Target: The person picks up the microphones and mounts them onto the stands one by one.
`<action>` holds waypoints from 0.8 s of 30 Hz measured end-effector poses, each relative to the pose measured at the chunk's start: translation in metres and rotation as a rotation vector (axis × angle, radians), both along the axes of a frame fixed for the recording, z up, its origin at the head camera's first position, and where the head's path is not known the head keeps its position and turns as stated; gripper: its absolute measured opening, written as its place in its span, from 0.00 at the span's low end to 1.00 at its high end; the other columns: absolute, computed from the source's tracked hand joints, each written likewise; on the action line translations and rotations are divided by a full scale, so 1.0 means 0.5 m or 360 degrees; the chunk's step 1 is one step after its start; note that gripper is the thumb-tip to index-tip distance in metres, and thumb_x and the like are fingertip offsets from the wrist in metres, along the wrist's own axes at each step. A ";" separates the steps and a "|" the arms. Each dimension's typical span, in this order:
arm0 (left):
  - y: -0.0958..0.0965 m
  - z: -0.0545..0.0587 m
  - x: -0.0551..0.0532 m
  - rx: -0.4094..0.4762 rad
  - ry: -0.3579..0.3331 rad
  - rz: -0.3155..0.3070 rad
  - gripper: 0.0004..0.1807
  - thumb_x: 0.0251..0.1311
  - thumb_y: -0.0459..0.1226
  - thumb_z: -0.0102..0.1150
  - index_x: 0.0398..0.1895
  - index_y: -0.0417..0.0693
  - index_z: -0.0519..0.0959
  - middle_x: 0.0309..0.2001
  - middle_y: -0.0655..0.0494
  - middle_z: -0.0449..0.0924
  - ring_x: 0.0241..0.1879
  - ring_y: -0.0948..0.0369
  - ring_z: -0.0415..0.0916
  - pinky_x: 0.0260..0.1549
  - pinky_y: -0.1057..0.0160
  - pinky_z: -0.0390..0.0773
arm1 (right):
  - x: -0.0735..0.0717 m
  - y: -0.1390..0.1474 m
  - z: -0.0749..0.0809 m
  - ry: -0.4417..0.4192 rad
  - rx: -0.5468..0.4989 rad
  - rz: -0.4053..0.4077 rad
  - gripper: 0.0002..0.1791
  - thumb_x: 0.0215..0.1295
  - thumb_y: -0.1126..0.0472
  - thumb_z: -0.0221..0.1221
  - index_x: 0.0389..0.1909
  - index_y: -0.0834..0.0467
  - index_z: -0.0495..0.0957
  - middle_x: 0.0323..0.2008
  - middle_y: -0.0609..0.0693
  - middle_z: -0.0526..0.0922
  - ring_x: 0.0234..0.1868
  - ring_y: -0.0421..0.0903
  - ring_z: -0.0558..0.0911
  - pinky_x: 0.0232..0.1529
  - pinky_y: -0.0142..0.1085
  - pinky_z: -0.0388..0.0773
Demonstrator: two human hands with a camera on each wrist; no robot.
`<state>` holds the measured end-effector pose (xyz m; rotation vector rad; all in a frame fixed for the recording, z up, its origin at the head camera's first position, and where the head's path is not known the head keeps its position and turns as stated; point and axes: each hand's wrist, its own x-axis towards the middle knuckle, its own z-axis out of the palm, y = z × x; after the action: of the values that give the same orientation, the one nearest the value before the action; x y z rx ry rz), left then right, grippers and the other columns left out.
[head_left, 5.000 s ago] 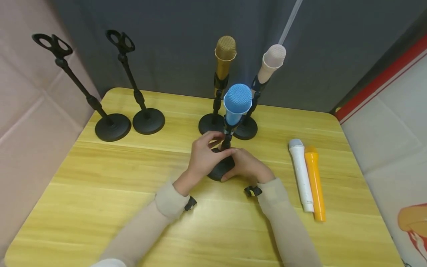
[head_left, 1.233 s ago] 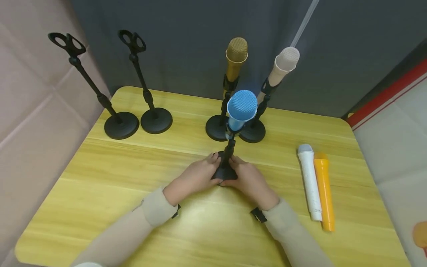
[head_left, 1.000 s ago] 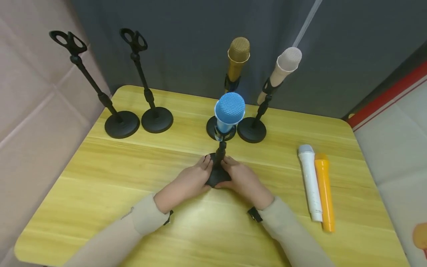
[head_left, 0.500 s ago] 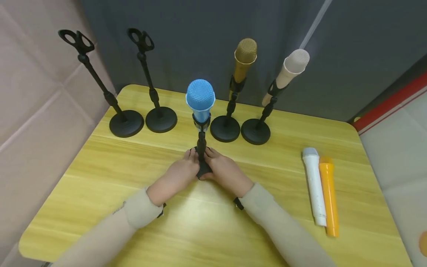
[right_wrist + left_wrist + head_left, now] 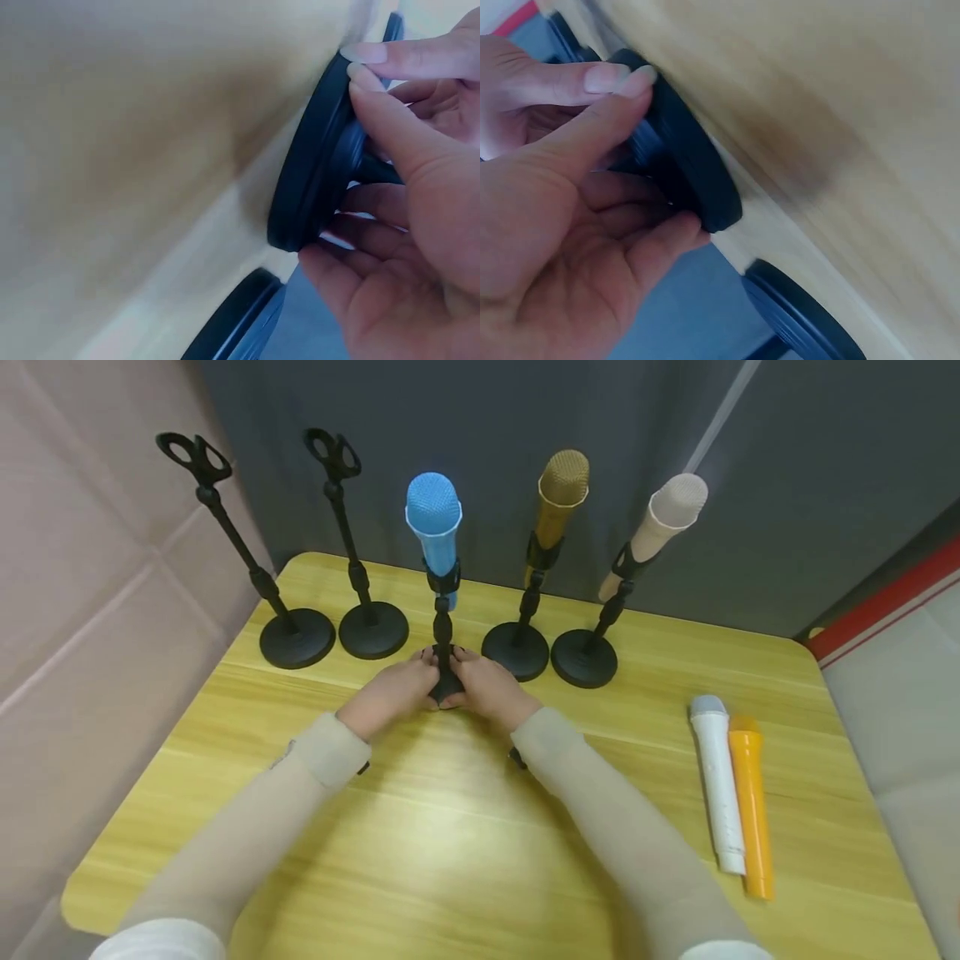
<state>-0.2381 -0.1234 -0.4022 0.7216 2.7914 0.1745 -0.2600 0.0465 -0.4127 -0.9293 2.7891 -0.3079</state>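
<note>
A blue microphone (image 5: 433, 514) sits in the clip of a black stand. My left hand (image 5: 393, 692) and right hand (image 5: 491, 689) grip the round base (image 5: 447, 683) of that stand from both sides. Seen from the left wrist, thumb and fingers curl round the rim of the base (image 5: 697, 161). The right wrist view has the other hand pinching the same base (image 5: 311, 165), the thumb tips of both hands close together. Whether the base touches the table is unclear. To its right stand a gold microphone (image 5: 562, 481) and a pale beige microphone (image 5: 677, 502), both on black stands.
Two black stands with bare clips, the far-left stand (image 5: 297, 637) and its neighbour (image 5: 373, 631), stand at the back left. A white microphone (image 5: 717, 785) and an orange microphone (image 5: 751, 810) lie side by side on the right of the wooden table (image 5: 450, 860).
Both hands have carried the blue microphone's stand leftward and toward the back, from in front of the gold and beige ones to the gap left of the gold one. The view has shifted slightly.
</note>
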 end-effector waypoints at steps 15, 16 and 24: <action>0.004 0.010 -0.141 0.0036 -0.0114 0.0099 0.26 0.64 0.43 0.67 0.62 0.42 0.76 0.73 0.37 0.66 0.69 0.44 0.71 0.67 0.47 0.73 | -0.124 -0.004 0.012 -0.0030 0.0127 -0.0071 0.44 0.65 0.41 0.63 0.75 0.60 0.64 0.74 0.61 0.67 0.72 0.57 0.72 0.72 0.46 0.70; 0.004 0.011 -0.146 0.0023 -0.0121 0.0105 0.27 0.65 0.43 0.67 0.63 0.42 0.75 0.74 0.37 0.65 0.69 0.44 0.71 0.68 0.47 0.72 | -0.128 -0.003 0.013 -0.0036 0.0124 -0.0067 0.44 0.65 0.41 0.63 0.75 0.60 0.63 0.74 0.61 0.66 0.72 0.57 0.72 0.72 0.46 0.70; -0.001 0.010 -0.151 -0.0075 -0.0186 0.0128 0.41 0.70 0.46 0.60 0.77 0.34 0.56 0.80 0.33 0.45 0.79 0.42 0.50 0.74 0.45 0.62 | -0.131 -0.005 0.009 -0.0109 0.0118 -0.0087 0.46 0.71 0.42 0.58 0.79 0.61 0.53 0.79 0.62 0.54 0.79 0.57 0.60 0.77 0.47 0.63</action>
<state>-0.3135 -0.1238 -0.3971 0.5694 2.7050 0.1602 -0.3253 0.0439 -0.4082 -0.8118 2.7467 -0.2380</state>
